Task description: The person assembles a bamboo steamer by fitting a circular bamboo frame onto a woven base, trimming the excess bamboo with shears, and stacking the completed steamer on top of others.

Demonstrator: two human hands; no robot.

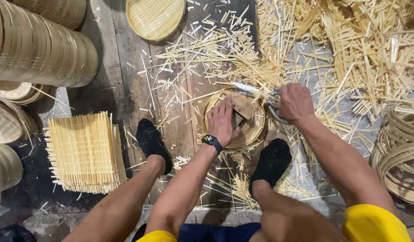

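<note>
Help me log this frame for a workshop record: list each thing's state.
Left hand: pressed flat on the round bamboo tray.
Right hand: closed on the shears.
Shears: blades open at the tray's rim.
Woven mats: stacked.
Bamboo offcuts: scattered.

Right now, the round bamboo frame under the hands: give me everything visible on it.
The round bamboo frame is a pale, shallow hoop of bent strip lying flat on the plank floor between the feet. A small wooden block sits inside it. The left hand presses down on its inside; the right hand works shears at its far rim. Cut bamboo slivers lie all around it.
</note>
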